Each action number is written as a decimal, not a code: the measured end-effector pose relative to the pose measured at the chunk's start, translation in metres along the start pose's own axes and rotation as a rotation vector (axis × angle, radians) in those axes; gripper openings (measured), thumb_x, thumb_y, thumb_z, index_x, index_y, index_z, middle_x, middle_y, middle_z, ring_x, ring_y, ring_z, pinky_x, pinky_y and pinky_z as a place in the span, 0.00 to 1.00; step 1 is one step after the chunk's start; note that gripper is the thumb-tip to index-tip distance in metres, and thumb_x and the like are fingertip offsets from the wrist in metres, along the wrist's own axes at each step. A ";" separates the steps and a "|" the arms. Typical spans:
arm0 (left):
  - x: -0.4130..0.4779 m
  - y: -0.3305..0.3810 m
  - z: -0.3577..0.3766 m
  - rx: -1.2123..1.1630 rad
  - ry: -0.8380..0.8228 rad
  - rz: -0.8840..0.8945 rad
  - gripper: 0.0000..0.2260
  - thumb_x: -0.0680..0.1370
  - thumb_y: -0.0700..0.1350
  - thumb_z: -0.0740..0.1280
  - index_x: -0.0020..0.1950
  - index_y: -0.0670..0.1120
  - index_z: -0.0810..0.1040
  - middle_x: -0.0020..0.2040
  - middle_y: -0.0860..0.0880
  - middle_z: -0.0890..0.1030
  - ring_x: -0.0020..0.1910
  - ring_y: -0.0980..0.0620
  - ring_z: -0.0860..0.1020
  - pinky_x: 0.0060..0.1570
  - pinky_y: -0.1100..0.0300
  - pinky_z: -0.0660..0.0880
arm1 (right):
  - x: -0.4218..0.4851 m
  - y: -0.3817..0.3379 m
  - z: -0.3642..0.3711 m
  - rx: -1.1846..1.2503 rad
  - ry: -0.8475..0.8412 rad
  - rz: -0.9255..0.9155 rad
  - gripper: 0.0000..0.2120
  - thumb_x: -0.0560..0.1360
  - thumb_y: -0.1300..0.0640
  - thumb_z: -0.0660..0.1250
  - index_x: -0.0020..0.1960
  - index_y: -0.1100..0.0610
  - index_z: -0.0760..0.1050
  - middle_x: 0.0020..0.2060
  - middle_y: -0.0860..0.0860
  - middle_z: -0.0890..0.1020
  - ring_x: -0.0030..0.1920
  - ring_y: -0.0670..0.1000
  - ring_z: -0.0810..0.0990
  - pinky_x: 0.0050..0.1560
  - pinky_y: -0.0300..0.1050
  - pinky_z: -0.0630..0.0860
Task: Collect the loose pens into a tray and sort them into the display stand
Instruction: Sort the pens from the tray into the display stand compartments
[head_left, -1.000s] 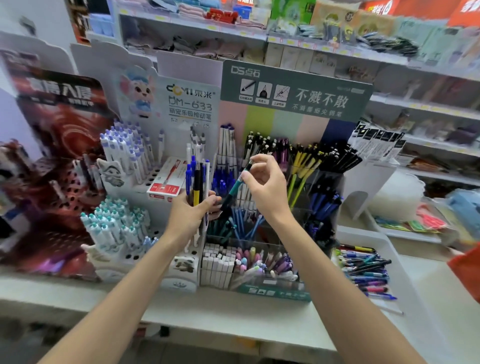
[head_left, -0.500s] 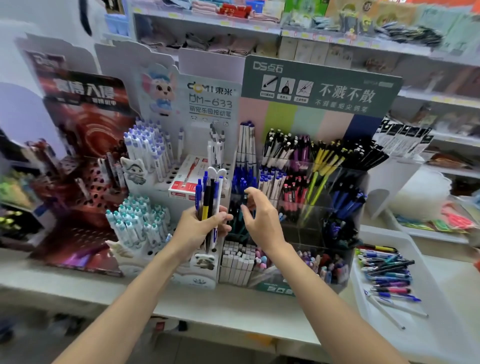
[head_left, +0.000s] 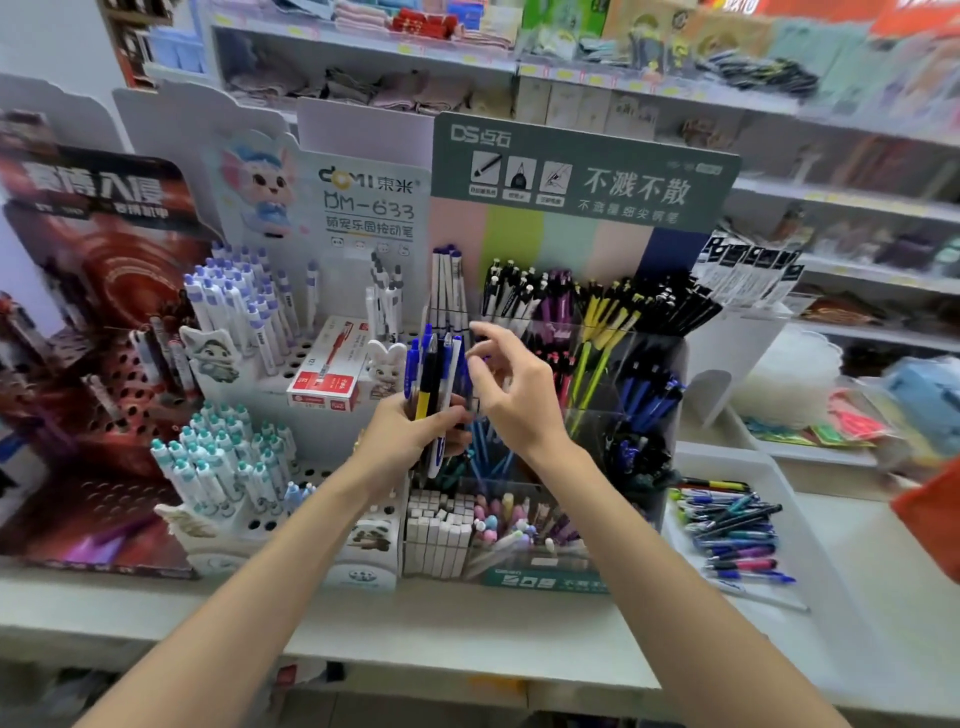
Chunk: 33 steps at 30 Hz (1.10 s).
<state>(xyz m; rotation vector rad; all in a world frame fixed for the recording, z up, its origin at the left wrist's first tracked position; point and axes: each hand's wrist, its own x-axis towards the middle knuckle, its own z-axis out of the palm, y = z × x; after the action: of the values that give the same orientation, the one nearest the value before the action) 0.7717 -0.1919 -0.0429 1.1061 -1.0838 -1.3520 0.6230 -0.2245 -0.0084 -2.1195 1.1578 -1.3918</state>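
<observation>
My left hand (head_left: 410, 436) grips an upright bundle of pens (head_left: 435, 374), blue, black-and-yellow and white ones. My right hand (head_left: 511, 387) hovers just right of the bundle's tops, fingers curved and spread, holding nothing that I can see. Behind both hands stands the clear display stand (head_left: 623, 364) under a green header card, its compartments full of sorted pens. A white tray (head_left: 779, 467) at the right holds several loose pens (head_left: 732, 530).
A white holed stand with purple-capped and teal-capped pens (head_left: 234, 374) is at the left. A red pen box (head_left: 330, 371) lies on it. A dark red display (head_left: 88, 338) fills the far left. Shelves of goods run behind. White erasers (head_left: 439, 535) sit at the stand's front.
My right hand put a teal pen down into the stand, then rose empty to the tops of the bundle. The view shifted left, so everything sits further right.
</observation>
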 end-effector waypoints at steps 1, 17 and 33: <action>0.004 0.003 0.005 0.017 -0.008 0.021 0.08 0.79 0.39 0.69 0.56 0.38 0.80 0.48 0.41 0.86 0.47 0.43 0.85 0.48 0.53 0.82 | 0.007 -0.003 -0.003 0.021 -0.017 0.013 0.17 0.79 0.63 0.65 0.67 0.59 0.74 0.44 0.48 0.81 0.43 0.45 0.79 0.44 0.33 0.76; 0.047 0.061 0.000 0.024 0.124 0.216 0.07 0.79 0.45 0.69 0.54 0.43 0.80 0.43 0.45 0.86 0.31 0.54 0.80 0.33 0.63 0.78 | 0.136 -0.026 -0.038 0.090 0.439 -0.124 0.17 0.75 0.69 0.66 0.63 0.62 0.69 0.38 0.46 0.78 0.39 0.42 0.79 0.43 0.39 0.80; 0.051 0.058 -0.003 -0.030 0.130 0.182 0.08 0.79 0.44 0.69 0.49 0.39 0.80 0.40 0.46 0.84 0.32 0.55 0.80 0.33 0.64 0.77 | 0.113 -0.008 -0.020 -0.153 0.035 -0.115 0.12 0.76 0.59 0.69 0.58 0.59 0.81 0.46 0.51 0.84 0.47 0.50 0.80 0.53 0.43 0.76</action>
<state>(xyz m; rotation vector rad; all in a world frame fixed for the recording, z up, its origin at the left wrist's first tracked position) 0.7818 -0.2460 0.0112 1.0331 -1.0391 -1.1347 0.6294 -0.3057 0.0729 -2.3095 1.2073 -1.4365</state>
